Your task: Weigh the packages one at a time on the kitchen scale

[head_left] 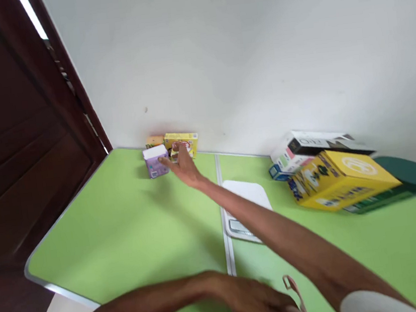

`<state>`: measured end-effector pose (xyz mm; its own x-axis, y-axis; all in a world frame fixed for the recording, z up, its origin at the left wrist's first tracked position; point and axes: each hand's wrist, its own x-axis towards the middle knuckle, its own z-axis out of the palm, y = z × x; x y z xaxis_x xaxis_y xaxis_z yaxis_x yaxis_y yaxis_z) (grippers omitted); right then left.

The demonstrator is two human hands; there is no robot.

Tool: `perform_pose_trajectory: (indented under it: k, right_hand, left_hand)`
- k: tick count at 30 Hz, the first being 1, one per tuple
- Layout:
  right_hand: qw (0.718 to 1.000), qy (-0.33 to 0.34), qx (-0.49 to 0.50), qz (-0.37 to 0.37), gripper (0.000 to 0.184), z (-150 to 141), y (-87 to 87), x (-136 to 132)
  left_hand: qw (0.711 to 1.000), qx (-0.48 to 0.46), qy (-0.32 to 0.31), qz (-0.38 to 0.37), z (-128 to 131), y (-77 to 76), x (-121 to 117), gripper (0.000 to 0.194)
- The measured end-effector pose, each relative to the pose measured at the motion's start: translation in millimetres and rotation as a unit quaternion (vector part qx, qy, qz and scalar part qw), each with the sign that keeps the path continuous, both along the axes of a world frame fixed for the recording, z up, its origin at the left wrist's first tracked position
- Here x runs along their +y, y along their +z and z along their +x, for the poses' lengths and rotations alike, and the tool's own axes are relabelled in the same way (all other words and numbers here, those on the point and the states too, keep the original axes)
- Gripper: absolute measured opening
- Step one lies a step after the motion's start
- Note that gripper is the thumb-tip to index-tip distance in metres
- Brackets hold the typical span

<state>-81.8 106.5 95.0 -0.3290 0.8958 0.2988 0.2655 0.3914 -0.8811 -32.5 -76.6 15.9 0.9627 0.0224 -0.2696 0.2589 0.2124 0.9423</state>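
Observation:
My right hand reaches across to the far left of the table. Its thumb lies against the right side of a purple box with a white top. Its other fingers stand apart from the thumb, in front of a small yellow box by the wall. An orange box shows partly behind the purple one. At the bottom of the view is my left hand, beside a thin pinkish curled strip. Blur and the frame edge hide its fingertips, so I cannot tell whether it grips the strip.
A white kitchen scale lies on the green table, partly under my right forearm. To the right stand a large yellow carton, white and black boxes, a small blue box and a dark green round object. A brown door is left.

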Motion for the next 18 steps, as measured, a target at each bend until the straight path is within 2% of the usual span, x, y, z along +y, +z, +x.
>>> perform_pose_trajectory:
  k: [2,5,8,9,11,14,18]
  right_hand:
    - [1.0,0.004,0.016,0.013,0.085,35.3,14.6,1.1]
    - [0.998,-0.036,0.027,0.035,0.086,84.5,28.9,-7.5]
    - [0.996,-0.074,0.036,0.027,0.083,124.3,30.9,-31.7]
    - [0.995,-0.086,0.041,0.022,0.082,136.2,28.7,-41.3]
    - [0.992,-0.112,0.055,0.011,0.079,160.5,20.1,-59.2]
    - [0.982,-0.175,0.076,-0.008,0.071,200.8,-2.8,-79.6]
    - [0.956,-0.277,0.096,-0.018,0.06,257.0,-40.5,-103.2]
  left_hand:
    - [0.998,0.005,-0.008,-0.055,5.6,-6.6,6.7,0.058]
    - [0.996,0.054,0.032,-0.059,1.2,-9.3,11.5,0.071]
    - [0.988,0.135,0.062,-0.051,-5.6,1.8,11.3,0.066]
    - [0.983,0.169,0.07,-0.024,-6.9,8.8,9.2,0.061]
    - [0.966,0.231,0.087,0.08,-8.0,25.6,1.7,0.05]
    - [0.921,0.281,0.114,0.242,-6.8,51.0,-14.8,0.032]
    - [0.862,0.347,0.092,0.357,-2.0,75.5,-33.2,0.025]
